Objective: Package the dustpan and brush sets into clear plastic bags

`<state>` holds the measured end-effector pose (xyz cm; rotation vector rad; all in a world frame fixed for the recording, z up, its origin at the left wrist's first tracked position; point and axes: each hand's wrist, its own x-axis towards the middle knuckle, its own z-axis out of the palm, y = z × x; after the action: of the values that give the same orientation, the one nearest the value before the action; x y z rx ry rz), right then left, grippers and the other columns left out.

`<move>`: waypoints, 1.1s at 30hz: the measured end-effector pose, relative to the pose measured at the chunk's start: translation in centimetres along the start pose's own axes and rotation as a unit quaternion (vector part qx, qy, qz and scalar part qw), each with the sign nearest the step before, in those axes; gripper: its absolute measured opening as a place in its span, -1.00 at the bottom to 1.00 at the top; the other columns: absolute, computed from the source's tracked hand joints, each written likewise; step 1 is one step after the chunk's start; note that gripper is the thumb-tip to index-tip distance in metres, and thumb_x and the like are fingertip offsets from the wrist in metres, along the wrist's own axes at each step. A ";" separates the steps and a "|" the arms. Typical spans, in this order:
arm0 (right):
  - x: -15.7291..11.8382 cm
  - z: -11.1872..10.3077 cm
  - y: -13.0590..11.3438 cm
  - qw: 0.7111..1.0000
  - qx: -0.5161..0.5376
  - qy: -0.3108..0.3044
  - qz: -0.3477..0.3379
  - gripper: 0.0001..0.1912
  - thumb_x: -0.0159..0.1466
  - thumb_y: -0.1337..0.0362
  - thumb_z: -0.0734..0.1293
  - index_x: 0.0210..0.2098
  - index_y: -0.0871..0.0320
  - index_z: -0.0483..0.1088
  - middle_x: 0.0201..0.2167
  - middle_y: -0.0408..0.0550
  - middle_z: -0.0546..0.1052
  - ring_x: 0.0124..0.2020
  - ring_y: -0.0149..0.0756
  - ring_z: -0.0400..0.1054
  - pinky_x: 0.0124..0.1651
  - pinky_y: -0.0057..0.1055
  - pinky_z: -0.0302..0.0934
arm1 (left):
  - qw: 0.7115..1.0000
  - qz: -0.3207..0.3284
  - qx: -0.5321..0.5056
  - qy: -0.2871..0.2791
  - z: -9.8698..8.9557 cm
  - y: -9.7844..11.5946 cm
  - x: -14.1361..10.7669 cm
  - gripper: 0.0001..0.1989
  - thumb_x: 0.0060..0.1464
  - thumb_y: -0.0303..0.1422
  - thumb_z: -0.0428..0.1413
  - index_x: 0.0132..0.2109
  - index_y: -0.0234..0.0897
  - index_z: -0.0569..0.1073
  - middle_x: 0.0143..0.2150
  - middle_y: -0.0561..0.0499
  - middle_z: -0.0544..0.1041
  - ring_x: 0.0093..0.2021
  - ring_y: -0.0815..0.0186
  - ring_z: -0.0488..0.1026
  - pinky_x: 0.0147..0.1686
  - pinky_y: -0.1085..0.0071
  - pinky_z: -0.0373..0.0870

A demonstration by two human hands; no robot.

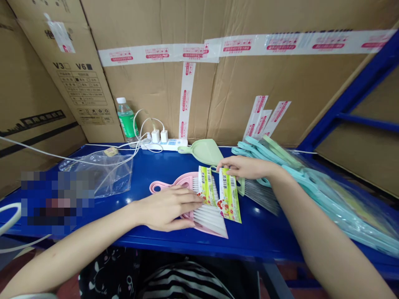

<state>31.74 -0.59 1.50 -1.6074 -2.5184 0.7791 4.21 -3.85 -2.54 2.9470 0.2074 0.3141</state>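
My left hand (pixel 174 206) lies flat over a pink dustpan (pixel 183 181) with a white-bristled brush (pixel 210 220) on it. Its fingers are stretched out, and the tips reach the lower edge of a printed card (pixel 205 185) lying across the bristles. Just right of that, my right hand (pixel 241 167) curls its fingers over the top of a second yellow-green card (pixel 230 197); its thumb is hidden. Beneath and beside this hand is a green brush (pixel 260 196) with grey bristles, its handle partly covered. A light green dustpan (pixel 207 151) rests behind the hands.
Teal dustpans in clear plastic (pixel 314 195) are piled at the right of the blue table (pixel 149 241). At the back left stand a water bottle (pixel 127 120) and a power strip (pixel 171 144) with chargers and cables. A clear plastic bag (pixel 114 176) lies at left. Cardboard walls (pixel 149 87) enclose the back.
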 end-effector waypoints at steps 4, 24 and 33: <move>0.0 0.0 0.1 0.999 0.035 -0.002 -0.012 -0.71 0.19 0.40 0.17 -0.13 0.21 0.40 -0.33 -0.05 0.45 -0.47 -0.39 0.32 -0.43 -0.46 0.26 | 0.999 -0.008 0.053 0.006 -0.9 -0.1 -0.3 -0.53 0.30 -0.19 -0.13 0.20 -0.40 0.29 0.20 -0.21 0.39 0.20 0.14 0.32 0.16 0.22 0.22; 2.3 2.4 -1.0 0.966 0.248 0.055 -0.053 -0.81 0.21 0.41 0.26 -0.16 0.16 0.35 -0.36 -0.15 0.43 -0.29 -0.35 0.40 -0.21 -0.37 0.35 | 0.937 -0.326 0.124 -0.025 -2.7 -4.1 -2.6 -0.38 0.28 -0.04 -0.33 0.19 -0.32 0.34 0.14 -0.18 0.45 0.12 0.07 0.42 0.07 0.16 0.32; 2.1 2.6 -1.6 0.919 0.391 0.041 -0.018 -0.78 0.18 0.38 0.35 -0.16 0.14 0.36 -0.35 -0.18 0.39 -0.32 -0.41 0.38 -0.27 -0.46 0.36 | 0.934 -0.353 0.045 -0.034 -2.6 -4.7 -2.8 -0.25 0.25 0.04 -0.40 0.32 -0.43 0.11 0.32 -0.23 0.21 0.28 0.07 0.20 0.24 0.13 0.10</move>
<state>28.65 -0.31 -0.51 -1.2507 -1.7797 1.4272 0.40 0.67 -1.41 2.7176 1.2482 0.0957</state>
